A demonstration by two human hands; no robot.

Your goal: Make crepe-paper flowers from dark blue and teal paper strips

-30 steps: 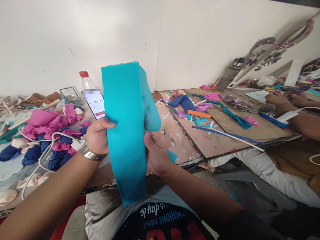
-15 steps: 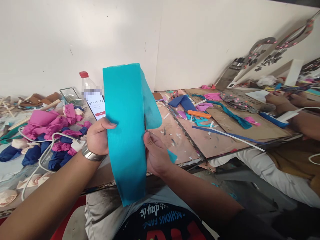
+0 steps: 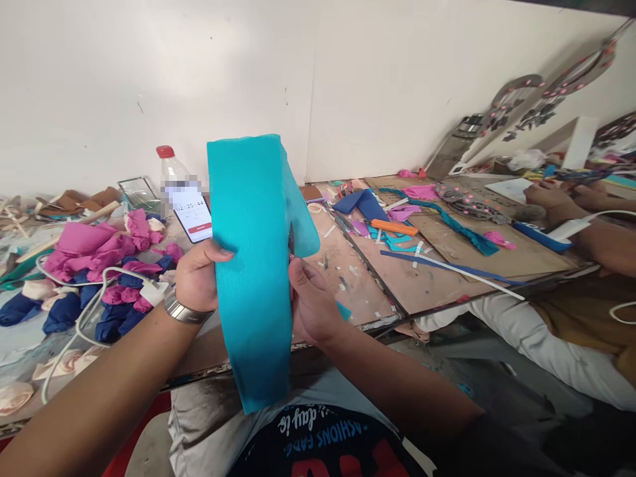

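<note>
A long teal sheet (image 3: 251,265), folded over at the top, hangs in front of me above the table's front edge. My left hand (image 3: 200,275) grips its left edge, thumb on the front face and fingers hidden behind. At the right edge of the sheet is my right hand (image 3: 315,298), closed with the thumb up. A small piece of dark metal, perhaps scissors, shows just above that thumb; the rest is hidden by the hand and sheet. The sheet's rounded rear flap (image 3: 303,228) sticks out to the right.
Pink and navy fabric pieces (image 3: 89,245) and a white cable lie at left. Behind stand a phone (image 3: 193,215) and a red-capped bottle (image 3: 165,152). An orange cutter (image 3: 394,227) and scraps lie right of centre. Another person's hands (image 3: 551,202) are at far right.
More dark metal shows between the sheet's right edge and my right thumb. The sheet sits slightly lower in view. Both hands keep their hold.
</note>
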